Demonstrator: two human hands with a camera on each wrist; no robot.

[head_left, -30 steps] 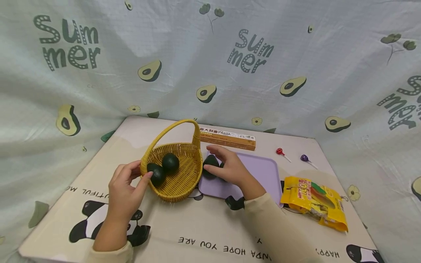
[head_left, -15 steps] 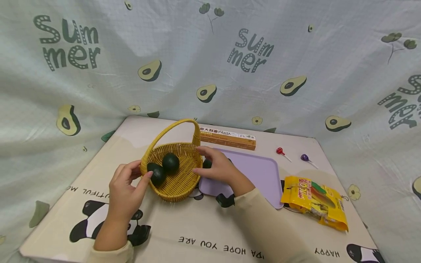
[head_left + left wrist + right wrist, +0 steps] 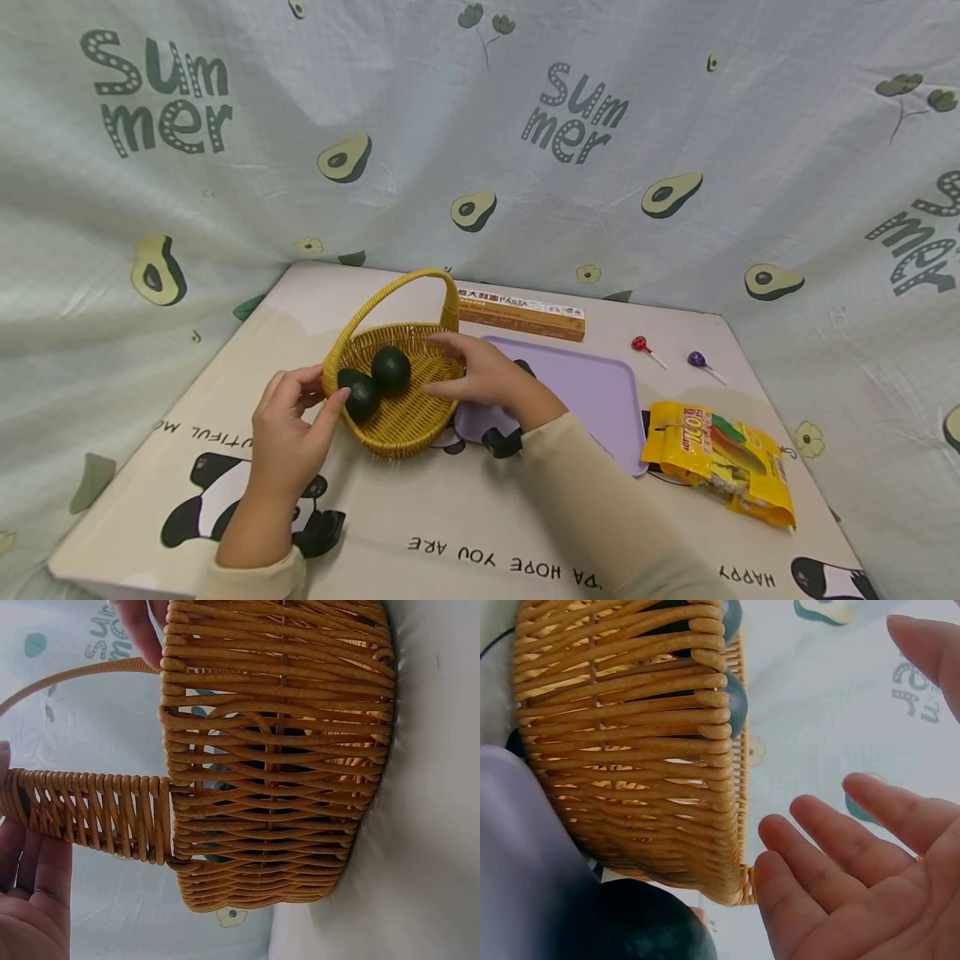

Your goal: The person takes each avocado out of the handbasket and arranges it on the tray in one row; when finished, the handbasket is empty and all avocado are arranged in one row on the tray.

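Left hand (image 3: pixel 292 425): grasping the handle (image 3: pixel 90 814) at its left base, fingers curling behind it.
Right hand (image 3: pixel 483 375): releasing nothing, gripping nothing; reaching over the basket's right rim with thumb and fingers spreading apart.
Basket (image 3: pixel 420 408): standing upright on the table (image 3: pixel 390 500), between both hands, its handle arching overhead.
Front avocado (image 3: pixel 362 398): lying inside the basket against the left wall, near the left thumb.
Back avocado (image 3: pixel 391 369): lying inside the basket, just beside the front avocado.
Tray (image 3: pixel 592 392): lying flat just right of the basket, partly passing under the right forearm.
Tray item (image 3: pixel 525 367): showing as a dark sliver, mostly hiding behind the right hand.
Pasta box (image 3: pixel 525 317): lying lengthwise behind the tray.
Red lollipop (image 3: pixel 640 343): lying beyond the tray's far right corner.
Purple lollipop (image 3: pixel 697 359): lying farther right, near the red one.
Yellow bag (image 3: pixel 720 462): lying just right of the tray.
Printed cloth (image 3: pixel 412 92): hanging behind the table.
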